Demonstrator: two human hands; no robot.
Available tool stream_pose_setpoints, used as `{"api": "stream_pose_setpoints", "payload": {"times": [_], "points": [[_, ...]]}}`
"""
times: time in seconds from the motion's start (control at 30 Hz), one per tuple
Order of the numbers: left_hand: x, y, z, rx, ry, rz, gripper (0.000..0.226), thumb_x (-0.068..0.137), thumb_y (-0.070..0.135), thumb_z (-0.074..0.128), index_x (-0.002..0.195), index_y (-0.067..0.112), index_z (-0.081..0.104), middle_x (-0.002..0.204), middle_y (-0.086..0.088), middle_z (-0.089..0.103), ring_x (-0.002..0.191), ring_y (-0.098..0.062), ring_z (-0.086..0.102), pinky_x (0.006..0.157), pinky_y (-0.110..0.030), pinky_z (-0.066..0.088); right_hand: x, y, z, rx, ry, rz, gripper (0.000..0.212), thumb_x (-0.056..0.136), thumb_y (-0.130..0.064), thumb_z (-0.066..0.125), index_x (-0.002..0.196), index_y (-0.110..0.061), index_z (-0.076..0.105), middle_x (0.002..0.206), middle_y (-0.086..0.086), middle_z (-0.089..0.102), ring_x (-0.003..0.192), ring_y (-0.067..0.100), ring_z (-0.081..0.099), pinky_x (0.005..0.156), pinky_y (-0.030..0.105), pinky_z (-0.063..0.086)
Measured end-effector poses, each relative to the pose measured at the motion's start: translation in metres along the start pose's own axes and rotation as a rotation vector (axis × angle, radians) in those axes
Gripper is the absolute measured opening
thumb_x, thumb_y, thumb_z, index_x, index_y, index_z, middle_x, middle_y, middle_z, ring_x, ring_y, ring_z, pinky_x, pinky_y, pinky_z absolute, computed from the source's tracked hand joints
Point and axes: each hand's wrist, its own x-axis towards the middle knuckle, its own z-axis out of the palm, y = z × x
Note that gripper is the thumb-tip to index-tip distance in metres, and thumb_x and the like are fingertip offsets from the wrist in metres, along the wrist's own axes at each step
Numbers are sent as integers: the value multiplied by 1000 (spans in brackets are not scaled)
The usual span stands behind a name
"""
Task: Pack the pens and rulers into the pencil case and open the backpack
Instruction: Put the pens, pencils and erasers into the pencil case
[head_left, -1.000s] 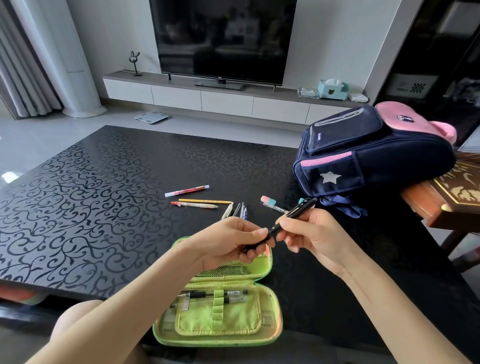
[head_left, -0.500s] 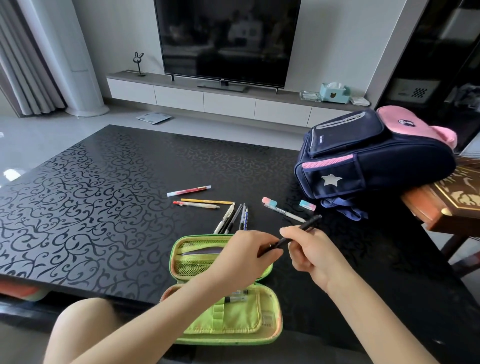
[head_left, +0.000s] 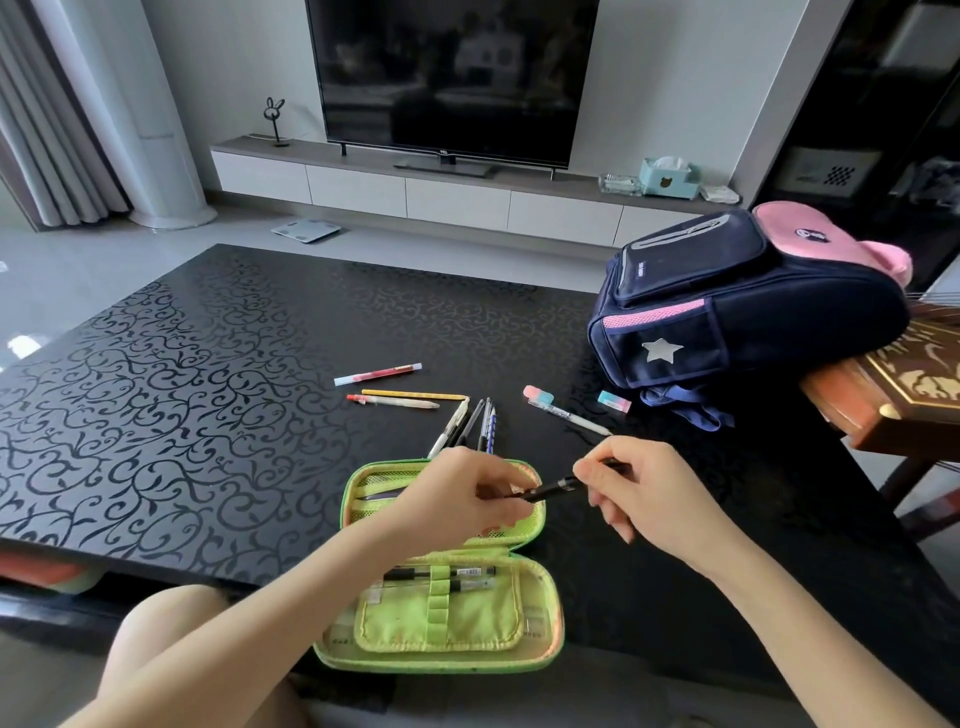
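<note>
On the black tabletop (head_left: 156, 395) the packing looks partly done. Furthest left, three pens (head_left: 395, 387) lie loose, and just right of them a small bunch of pens (head_left: 470, 423) fans out, touching the far rim of the green case (head_left: 441, 631). The case lies open near the front edge, with two pens (head_left: 452, 578) already under the elastic loop of its near half and something dark in the far mesh half. Over that far half, the left hand (head_left: 457, 499) has its fingers closed on the tip of a black pen (head_left: 556, 487), while the right hand (head_left: 644, 491) pinches the other end. Further right, one more pen (head_left: 569, 415) and two erasers (head_left: 614, 401) sit loose. No ruler is clearly visible. The backpack (head_left: 748, 301) at far right looks zipped shut, so opening it remains.
</note>
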Motion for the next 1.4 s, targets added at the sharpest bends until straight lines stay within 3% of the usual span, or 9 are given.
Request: {"api": "stream_pose_setpoints", "payload": {"times": [0.13, 0.3, 0.47, 0.6, 0.77, 0.87, 1.0, 1.2, 1.4], "points": [[-3, 2, -5, 29, 86, 97, 36, 68, 13, 81, 97, 20, 60, 68, 9, 64, 60, 0, 56, 61, -11, 44, -1, 6, 11, -212, -70, 77, 53, 90, -45, 51, 52, -9, 49, 41, -6, 41, 38, 7, 33, 45, 21, 29], [0, 5, -12, -81, 141, 73, 24, 65, 22, 83, 81, 23, 65, 60, 13, 59, 53, -1, 52, 54, -9, 41, -7, 15, 28, 270, -12, 404, 50, 96, -37, 46, 57, -7, 46, 39, -3, 26, 34, 10, 19, 42, 22, 15], [1, -5, -13, -515, 121, -206, 24, 88, 28, 61, 79, 7, 70, 50, -1, 57, 43, -14, 47, 42, -20, 38, -7, 25, 37, 19, 200, 206, 59, 95, -37, 47, 60, 10, 47, 43, -1, 33, 43, 12, 31, 49, 28, 28], [1, -14, -14, -432, 116, -73, 26, 76, -3, 70, 94, 16, 68, 84, -4, 72, 74, -14, 65, 73, -27, 54, -4, 31, 39, 7, 232, 191, 59, 95, -36, 48, 61, 13, 47, 37, -7, 32, 42, 11, 31, 52, 30, 30], [5, -12, -15, -599, 59, -354, 28, 75, 33, 74, 92, 12, 65, 81, -7, 65, 67, -16, 62, 65, -27, 53, -1, 31, 41, -89, 254, 96, 60, 94, -36, 47, 57, 10, 40, 46, 6, 34, 47, 16, 32, 52, 32, 28], [7, -15, -14, -494, 48, -359, 19, 84, 25, 66, 74, 9, 70, 66, -7, 67, 55, -13, 58, 51, -19, 47, 1, 31, 41, -188, 276, 29, 56, 95, -35, 47, 50, -7, 30, 48, 8, 33, 47, 16, 30, 50, 32, 25], [5, -20, -18, -286, 107, -99, 17, 72, 12, 77, 87, 19, 73, 78, 3, 69, 71, -6, 61, 71, -19, 51, 4, 36, 40, -43, 197, 142, 60, 94, -34, 49, 56, 12, 46, 38, -2, 37, 42, 14, 34, 51, 30, 29], [8, -19, -17, -482, -67, -436, 30, 86, 34, 61, 80, 5, 67, 59, -3, 59, 51, -12, 49, 45, -16, 40, 6, 35, 44, -181, 234, 22, 55, 94, -35, 48, 50, -6, 30, 48, 10, 32, 47, 18, 30, 50, 34, 26], [3, -17, -12, -142, 146, -101, 21, 85, 23, 64, 68, 11, 69, 58, 0, 66, 51, -7, 56, 57, -20, 50, 5, 28, 47, 252, 132, 380, 42, 95, -28, 49, 64, 1, 46, 40, -2, 24, 35, 11, 22, 39, 23, 19]]}}
